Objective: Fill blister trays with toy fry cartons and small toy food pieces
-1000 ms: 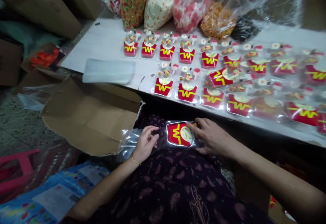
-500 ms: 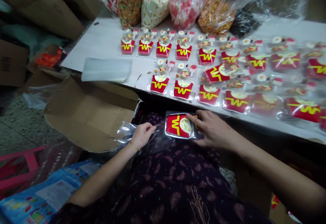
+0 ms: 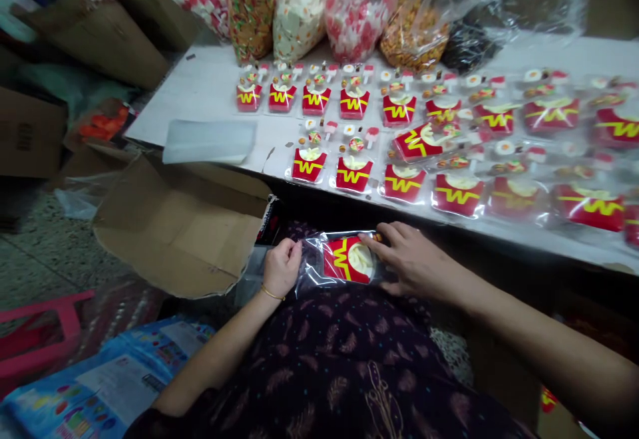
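Head view: red fries pack [image 3: 333,259], turned sideways over your lap [image 3: 339,352], below desk [image 3: 200,86] edge, between both hands.
Detail: your L hand [image 3: 282,269] fingers pinch the L end of the clear film [image 3: 310,269]; your R hand [image 3: 412,259] fingers grasp the pack's opp. end, partly hiding it. Handling (est.): lightweight; shell semi-stiff, prob. dents if pressed; film soft, slippery, wrinkles easily. Hold pack by flat side edges, not raised face; pinch film at end w/ thumb + index, min. force.

left fingers [image 3: 292,253] pinched together, right fingers [image 3: 380,249] spread and bent, forearms [image 3: 212,356] angled inward
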`<state>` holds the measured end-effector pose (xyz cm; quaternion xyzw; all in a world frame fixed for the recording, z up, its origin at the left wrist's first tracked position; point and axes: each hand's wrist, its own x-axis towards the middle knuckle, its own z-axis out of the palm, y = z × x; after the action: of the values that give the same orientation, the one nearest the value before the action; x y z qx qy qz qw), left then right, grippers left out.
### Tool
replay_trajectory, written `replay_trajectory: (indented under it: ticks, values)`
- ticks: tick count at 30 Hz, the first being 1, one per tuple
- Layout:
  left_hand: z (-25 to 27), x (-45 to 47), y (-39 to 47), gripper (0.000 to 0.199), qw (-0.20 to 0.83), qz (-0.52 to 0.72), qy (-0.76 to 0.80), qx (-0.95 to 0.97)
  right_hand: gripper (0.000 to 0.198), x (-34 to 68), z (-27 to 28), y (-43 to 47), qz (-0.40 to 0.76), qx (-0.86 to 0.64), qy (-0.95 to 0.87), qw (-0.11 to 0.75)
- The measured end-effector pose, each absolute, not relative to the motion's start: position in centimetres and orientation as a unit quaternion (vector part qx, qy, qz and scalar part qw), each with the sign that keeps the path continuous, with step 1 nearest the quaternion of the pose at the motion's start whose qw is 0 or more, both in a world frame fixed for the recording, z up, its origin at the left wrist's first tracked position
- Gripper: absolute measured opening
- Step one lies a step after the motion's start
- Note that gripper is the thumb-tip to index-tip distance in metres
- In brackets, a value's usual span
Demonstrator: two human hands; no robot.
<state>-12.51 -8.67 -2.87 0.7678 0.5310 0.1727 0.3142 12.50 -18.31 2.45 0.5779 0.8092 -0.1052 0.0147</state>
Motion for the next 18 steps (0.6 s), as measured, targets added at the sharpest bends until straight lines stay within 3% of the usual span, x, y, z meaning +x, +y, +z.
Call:
replay_trajectory:
  ticks: [4,7,13,18]
  values:
    - [-3.0,-13.0,-8.4,0.028,0.308,0.157,0.521,0.78,0.081,12.1,2.2,-18.2,-0.111,0.565,0.818,0.012]
    - [-2.4,-13.2,-7.1,0.021,0.338,0.127,0.431,0.827,0.081,12.1,2.5,-17.7,-0.108,0.549,0.828,0.01]
    - [1.1,-12.2,-4.3,0.037,0.391,0.033,0.244,0.887,0.082,12.1,2.9,-16.9,-0.104,0.527,0.843,0.006]
    - [3.3,-9.7,-2.7,0.021,0.353,-0.091,0.135,0.921,0.085,12.2,3.5,-16.4,-0.103,0.523,0.846,0.005]
